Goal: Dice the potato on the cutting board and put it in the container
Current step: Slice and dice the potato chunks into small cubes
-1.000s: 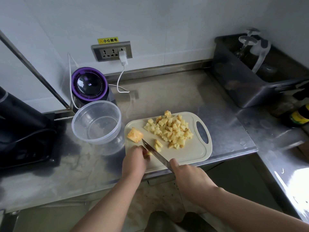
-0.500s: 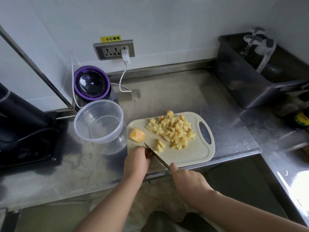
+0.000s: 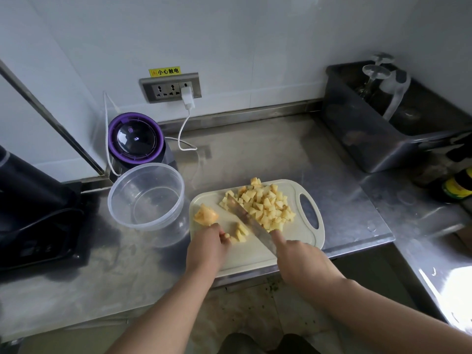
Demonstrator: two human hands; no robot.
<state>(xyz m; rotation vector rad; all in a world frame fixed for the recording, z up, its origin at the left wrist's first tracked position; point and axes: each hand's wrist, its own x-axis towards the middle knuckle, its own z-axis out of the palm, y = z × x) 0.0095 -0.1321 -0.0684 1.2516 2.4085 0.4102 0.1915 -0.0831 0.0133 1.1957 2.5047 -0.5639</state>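
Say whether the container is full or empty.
Empty: the container shows only its bare bottom; the potato dice lie on the cutting board.

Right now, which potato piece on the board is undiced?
The big wedge at the cutting board's left edge, nearest the container; the rest are small cubes.

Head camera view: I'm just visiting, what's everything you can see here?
counter: one, steel, under everything
cutting board: one, cream, counter's centre
diced potato: one pile, yellow, board's far half
potato chunk: one, yellow-orange, board's left edge
loose pieces: few, yellow, board's near left
knife: one, steel, across board beside pile
container: one, clear, left of board
round appliance: one, purple-rimmed, behind container
socket: one, grey, on wall
charger: one, white, plugged into socket
bin: one, dark, far right
bottles: count unclear, dark, right edge
black appliance: one, far left
left hand: one, fingertips at loose pieces
right hand: one, holds knife
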